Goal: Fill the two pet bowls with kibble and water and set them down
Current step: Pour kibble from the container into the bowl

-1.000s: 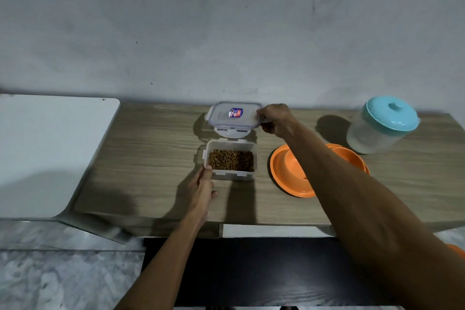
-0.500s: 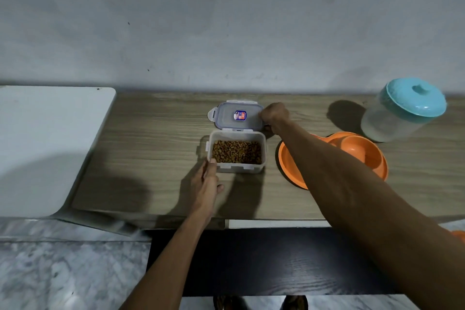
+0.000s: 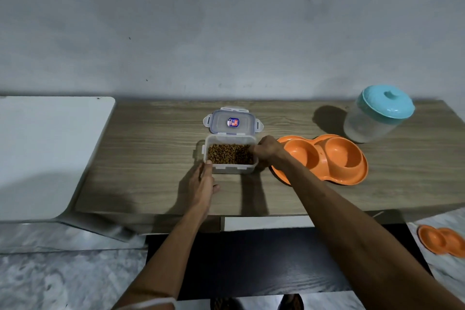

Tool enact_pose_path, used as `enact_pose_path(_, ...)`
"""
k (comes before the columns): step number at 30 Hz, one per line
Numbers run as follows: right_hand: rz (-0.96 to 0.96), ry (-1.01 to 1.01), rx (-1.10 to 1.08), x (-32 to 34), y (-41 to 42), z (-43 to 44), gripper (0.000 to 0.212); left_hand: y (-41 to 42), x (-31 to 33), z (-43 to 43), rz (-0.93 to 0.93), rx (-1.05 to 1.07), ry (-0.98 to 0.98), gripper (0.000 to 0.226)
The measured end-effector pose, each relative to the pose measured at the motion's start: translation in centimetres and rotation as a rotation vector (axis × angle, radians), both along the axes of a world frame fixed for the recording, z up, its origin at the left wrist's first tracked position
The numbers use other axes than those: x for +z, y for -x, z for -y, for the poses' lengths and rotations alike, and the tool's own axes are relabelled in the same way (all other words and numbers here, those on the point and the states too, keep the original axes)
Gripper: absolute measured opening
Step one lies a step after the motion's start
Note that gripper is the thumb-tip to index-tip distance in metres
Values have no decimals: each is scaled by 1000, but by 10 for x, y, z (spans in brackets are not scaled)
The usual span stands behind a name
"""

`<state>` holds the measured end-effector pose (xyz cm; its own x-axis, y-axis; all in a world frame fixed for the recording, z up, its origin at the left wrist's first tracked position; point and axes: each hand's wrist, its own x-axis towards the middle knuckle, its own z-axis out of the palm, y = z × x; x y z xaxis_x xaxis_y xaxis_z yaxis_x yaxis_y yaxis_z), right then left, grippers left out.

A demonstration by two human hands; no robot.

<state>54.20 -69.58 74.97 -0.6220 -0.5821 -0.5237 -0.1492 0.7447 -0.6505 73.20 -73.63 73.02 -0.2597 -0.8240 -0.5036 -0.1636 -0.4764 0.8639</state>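
A clear plastic box of brown kibble (image 3: pixel 230 155) stands open on the wooden table (image 3: pixel 156 158). Its lid (image 3: pixel 232 121) lies flat just behind it. My left hand (image 3: pixel 204 181) touches the box's front left corner with straight fingers. My right hand (image 3: pixel 268 148) has its fingers curled at the box's right rim, over the kibble. Just to the right lies an orange double pet bowl (image 3: pixel 327 157), both wells empty. A clear water jug with a teal lid (image 3: pixel 377 113) stands at the back right.
A white tabletop (image 3: pixel 45 153) adjoins the wooden one on the left. A second orange double bowl (image 3: pixel 440 240) lies on the marble floor at the lower right. A dark panel (image 3: pixel 251 262) sits below the table's front edge. A grey wall closes the back.
My right hand set the lid down behind the box, let go of it and came back to the box's right rim. My left hand stayed at the front left corner.
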Motion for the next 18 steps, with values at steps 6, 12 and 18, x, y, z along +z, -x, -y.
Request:
enact_pose_path(6, 223, 169, -115, 16, -3, -7, 12, 2, 16, 0, 19, -122, -68, 49)
enact_pose_path(12, 319, 339, -190, 52, 18, -42, 7, 22, 29, -7, 1, -232, 4, 67)
enact_pose_path(18, 157, 449, -264, 90, 71, -111, 19, 66, 40, -44, 163, -397, 135, 89)
